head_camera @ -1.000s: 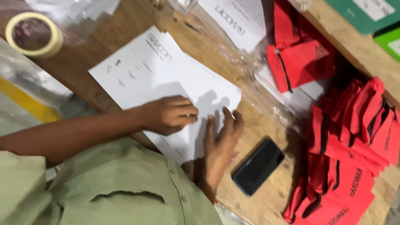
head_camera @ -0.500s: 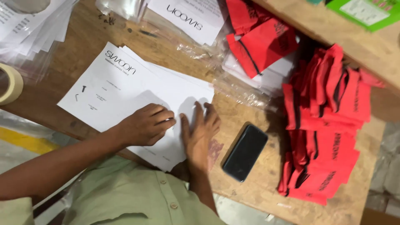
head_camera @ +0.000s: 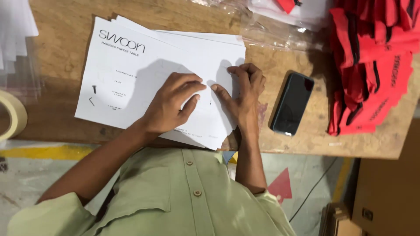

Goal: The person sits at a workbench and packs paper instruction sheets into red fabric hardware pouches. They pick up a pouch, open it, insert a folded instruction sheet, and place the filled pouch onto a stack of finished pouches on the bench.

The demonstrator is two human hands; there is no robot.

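The person stands at a wooden table (head_camera: 57,48) with both hands pressed on a small stack of white printed sheets (head_camera: 144,74), which lies on the near half of the table with its near edge jutting slightly past the table edge. The left hand (head_camera: 173,105) lies palm down on the top sheet, fingers loosely curled and together, holding nothing, only pinning the paper. The right hand (head_camera: 245,94) rests just to the right of it, at the right edge of the stack, fingers bent and fingertips on the paper; whether a sheet edge is pinched under them cannot be told. The two hands nearly touch at the fingertips.

The work looks like squaring or separating the sheets. To do that well, the left hand should keep flat, even pressure so the lower sheets do not slide, while the right fingertips work only the top sheet at its edge. The corners at the far right are fanned out, so they need aligning.

A black phone (head_camera: 292,104) lies just right of the right hand, apart from the paper. Red folded garments (head_camera: 372,74) are piled at the far right, clear plastic bags (head_camera: 280,30) beyond the stack, and a roll of tape (head_camera: 11,116) sits at the left edge.
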